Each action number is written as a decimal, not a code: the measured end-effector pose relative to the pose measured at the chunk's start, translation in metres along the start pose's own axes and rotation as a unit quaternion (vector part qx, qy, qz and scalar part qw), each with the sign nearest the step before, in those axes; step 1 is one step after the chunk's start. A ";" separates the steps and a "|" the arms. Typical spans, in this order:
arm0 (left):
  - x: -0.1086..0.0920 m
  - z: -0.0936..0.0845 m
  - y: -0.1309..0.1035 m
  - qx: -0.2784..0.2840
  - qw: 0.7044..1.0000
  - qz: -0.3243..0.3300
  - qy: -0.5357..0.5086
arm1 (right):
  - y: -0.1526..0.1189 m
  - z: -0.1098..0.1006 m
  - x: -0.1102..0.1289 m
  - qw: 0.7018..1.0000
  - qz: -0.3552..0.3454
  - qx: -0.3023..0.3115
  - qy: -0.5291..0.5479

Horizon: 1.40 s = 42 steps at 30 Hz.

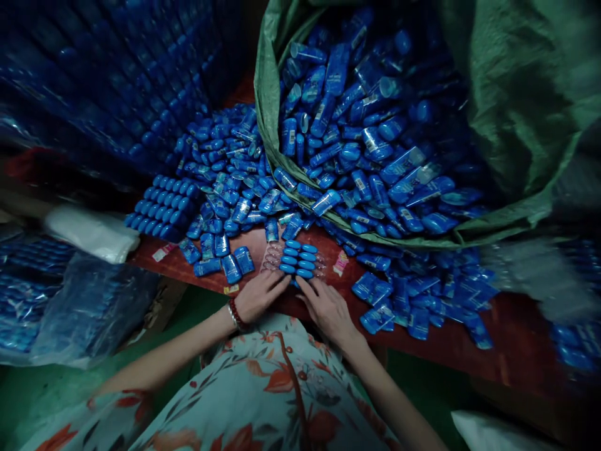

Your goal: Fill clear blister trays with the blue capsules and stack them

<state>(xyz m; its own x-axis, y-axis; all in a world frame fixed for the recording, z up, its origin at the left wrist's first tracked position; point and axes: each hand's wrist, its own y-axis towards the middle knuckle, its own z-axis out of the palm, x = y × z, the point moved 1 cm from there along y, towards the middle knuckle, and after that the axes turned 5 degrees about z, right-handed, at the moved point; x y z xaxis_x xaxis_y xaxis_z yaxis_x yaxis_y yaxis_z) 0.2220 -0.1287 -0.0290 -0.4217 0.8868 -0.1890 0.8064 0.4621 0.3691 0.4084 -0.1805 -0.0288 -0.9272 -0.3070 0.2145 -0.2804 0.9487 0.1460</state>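
A small block of blue plastic bottles [299,258] stands in two close columns on the reddish table, rounded oval ends up. Clear, shiny oval shapes [272,255] show along both its sides; I cannot tell whether they are plastic or reflections. My left hand [261,294], with a dark red beaded bracelet on the wrist, has its fingers closed against the block's near left corner. From the right, my right hand [327,308] bends its fingers around the near right corner. A bit of blue shows between the two sets of fingertips, partly hidden by them.
A large green woven sack [265,119] lies open, spilling loose blue bottles [370,141] over the table [300,307]. Left stands a neat block of bottles [164,203]; wrapped stacks [94,81] rise behind it. More loose bottles [417,300] lie right. Pink scraps [340,263] lie nearby.
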 end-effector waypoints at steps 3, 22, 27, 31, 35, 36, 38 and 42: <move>0.022 -0.009 -0.020 -0.067 0.993 -0.097 -0.003 | -0.017 -0.002 -0.008 0.994 0.056 -0.076 0.057; 0.111 -0.009 -0.023 0.242 0.931 -0.268 -0.049 | -0.025 -0.036 -0.081 0.937 0.180 0.202 -0.222; 0.120 -0.014 -0.015 0.218 0.936 -0.225 -0.161 | -0.004 -0.035 -0.095 0.953 0.085 0.226 -0.181; 0.110 -0.026 -0.016 0.132 0.944 -0.241 -0.185 | -0.004 -0.037 -0.103 0.983 0.052 0.152 -0.094; 0.080 -0.043 -0.021 0.068 0.934 -0.284 -0.205 | -0.021 -0.043 -0.089 0.981 0.153 -0.003 0.117; 0.071 -0.046 -0.022 0.056 0.927 -0.303 -0.212 | -0.026 -0.044 -0.080 0.967 0.186 -0.027 0.174; 0.053 -0.049 -0.026 0.032 0.907 -0.341 -0.247 | -0.033 -0.042 -0.057 0.938 0.215 -0.041 0.267; 0.025 -0.039 -0.033 0.026 0.870 -0.363 -0.333 | -0.039 -0.019 -0.018 0.925 0.148 -0.048 0.345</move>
<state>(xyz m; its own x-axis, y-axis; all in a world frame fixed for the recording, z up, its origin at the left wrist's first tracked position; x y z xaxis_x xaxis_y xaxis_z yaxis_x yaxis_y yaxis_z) 0.1691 -0.1222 -0.0106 -0.5081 0.1592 -0.8465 0.4522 0.8857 -0.1048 0.4412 -0.2137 -0.0199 -0.5709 -0.0406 0.8200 0.0152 0.9981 0.0601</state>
